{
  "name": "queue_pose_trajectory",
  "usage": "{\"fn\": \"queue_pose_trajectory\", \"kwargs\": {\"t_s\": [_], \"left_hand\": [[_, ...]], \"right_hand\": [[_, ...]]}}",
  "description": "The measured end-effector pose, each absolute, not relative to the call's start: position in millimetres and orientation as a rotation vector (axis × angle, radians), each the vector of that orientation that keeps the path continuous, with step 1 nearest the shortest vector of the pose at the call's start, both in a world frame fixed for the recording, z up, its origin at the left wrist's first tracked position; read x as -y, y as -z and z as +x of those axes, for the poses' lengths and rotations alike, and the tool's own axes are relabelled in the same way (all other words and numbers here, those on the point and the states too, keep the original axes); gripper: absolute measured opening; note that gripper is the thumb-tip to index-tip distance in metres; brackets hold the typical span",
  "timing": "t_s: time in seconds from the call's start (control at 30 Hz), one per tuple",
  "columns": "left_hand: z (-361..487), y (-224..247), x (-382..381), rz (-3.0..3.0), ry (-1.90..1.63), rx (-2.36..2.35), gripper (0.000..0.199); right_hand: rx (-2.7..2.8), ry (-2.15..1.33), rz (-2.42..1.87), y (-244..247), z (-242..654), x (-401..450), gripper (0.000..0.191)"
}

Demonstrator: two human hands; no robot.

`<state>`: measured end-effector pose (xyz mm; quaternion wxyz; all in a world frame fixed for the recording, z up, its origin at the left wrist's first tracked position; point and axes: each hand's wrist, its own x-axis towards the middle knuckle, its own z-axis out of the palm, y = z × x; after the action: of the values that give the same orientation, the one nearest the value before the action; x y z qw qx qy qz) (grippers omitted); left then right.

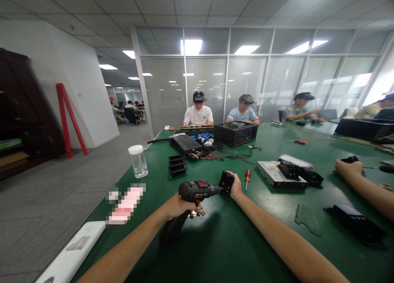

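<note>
1. The table (212, 244) is the largest thing we see; its broad green top bears parts and tools, with bare space near us that seems to leave room for both forearms.
2. The black case (235, 135) sits on the far side, in front of two seated people, probably there so that its bulk stays out of our reach.
3. The grey box (272, 174) lies right of centre and carries black parts, perhaps to keep them together.
4. The drill (197, 190) points rightward, level, in our left hand (177, 207). The fingers wrap its grip, a hold that likely steadies the weight and keeps the trigger near; we cannot tell whether the trigger is pressed.
5. The jar (140, 164) stands upright, capped, near the left edge, likely away from the arms.
6. The block (226, 182), black, is at the drill's nose, raised over the table. Our right hand (236, 187) grasps it from its right side, which seems meant to brace it and keep the fingers behind it. Whether the bit touches it is too small to tell.
7. The screwdriver (248, 176) lies just right of that hand, orange handle pointing away, perhaps left within easy reach.
8. Brass pieces (200, 210) show beneath the drill, partly hidden by it and our hand; why they are there, we cannot tell.
</note>
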<state>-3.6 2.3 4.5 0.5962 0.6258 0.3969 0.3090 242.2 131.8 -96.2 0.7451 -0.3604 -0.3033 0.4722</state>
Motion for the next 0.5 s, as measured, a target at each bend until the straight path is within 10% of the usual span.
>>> {"fn": "queue_pose_trajectory", "kwargs": {"t_s": [0.5], "left_hand": [[-2.9, -3.9, -0.2, 1.487, -0.740, -0.986, 0.015]], "right_hand": [[0.699, -1.072, -0.816, 92.2, 240.8, -128.8, 0.031]]}}
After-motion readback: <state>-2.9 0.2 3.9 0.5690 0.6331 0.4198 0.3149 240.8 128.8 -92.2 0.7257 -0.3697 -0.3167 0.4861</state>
